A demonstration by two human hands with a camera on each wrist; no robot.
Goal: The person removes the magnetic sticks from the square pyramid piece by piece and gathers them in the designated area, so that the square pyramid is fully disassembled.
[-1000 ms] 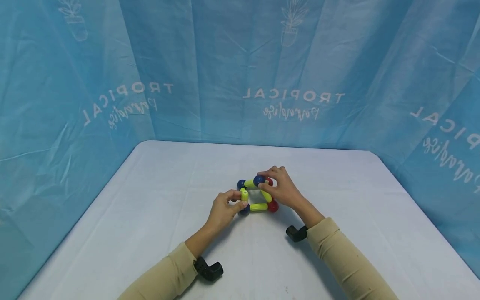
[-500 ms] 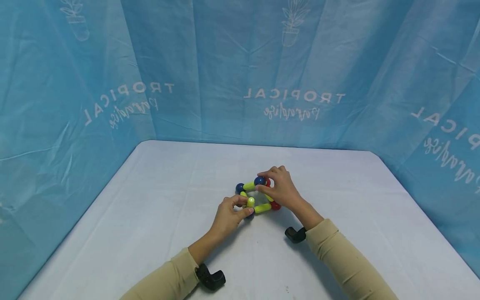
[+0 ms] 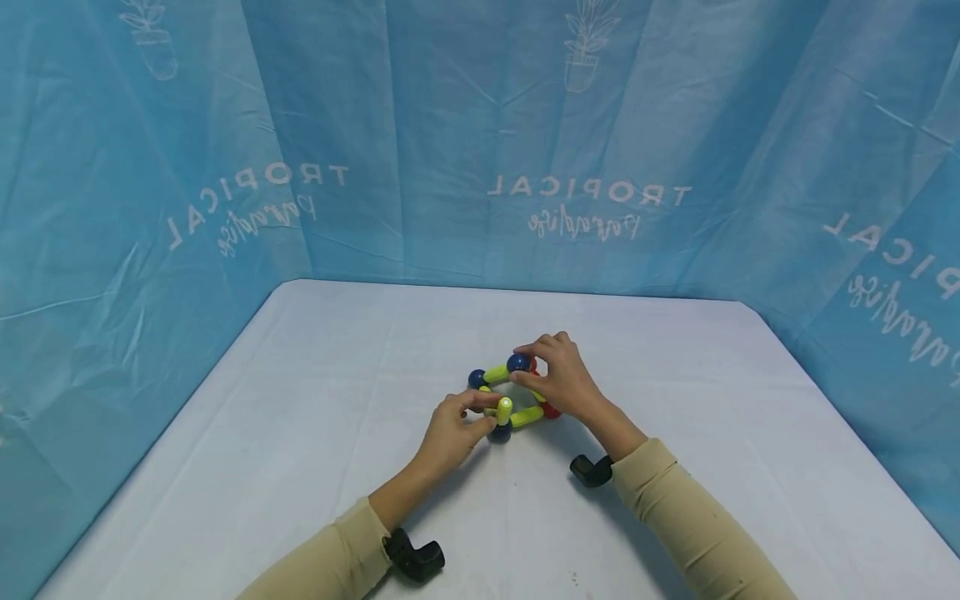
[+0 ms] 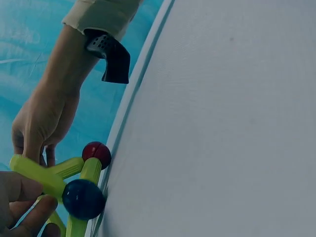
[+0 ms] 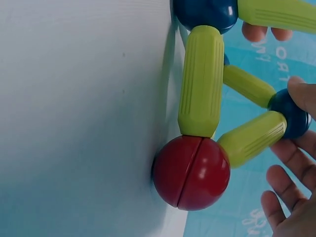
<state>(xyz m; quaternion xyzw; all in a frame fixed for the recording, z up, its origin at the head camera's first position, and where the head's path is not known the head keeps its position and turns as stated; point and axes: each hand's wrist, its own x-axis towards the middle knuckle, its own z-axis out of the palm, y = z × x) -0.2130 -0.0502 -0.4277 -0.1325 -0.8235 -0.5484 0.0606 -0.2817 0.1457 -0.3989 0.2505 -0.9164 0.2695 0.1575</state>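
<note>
Right hand (image 3: 557, 368) pinching a glossy blue ball (image 3: 518, 363), left hand (image 3: 448, 432) at a ribbed yellow-green rod (image 3: 505, 411).
We cannot tell whether the left hand, fingers bent, grips it. Between the hands, over the white tabletop (image 3: 337, 375), we see the ball-and-rod frame (image 3: 528, 417). The right wrist view shows a glossy red ball (image 5: 191, 174) with a seam, indistinct from the head view. Both beige-sleeved arms (image 3: 675, 500) angle inward.

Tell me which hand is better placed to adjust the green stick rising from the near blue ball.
Probably the left hand: its fingers are at that green stick, right by the near blue ball. The right hand is farther off and pinches another blue ball on the far side.
</note>
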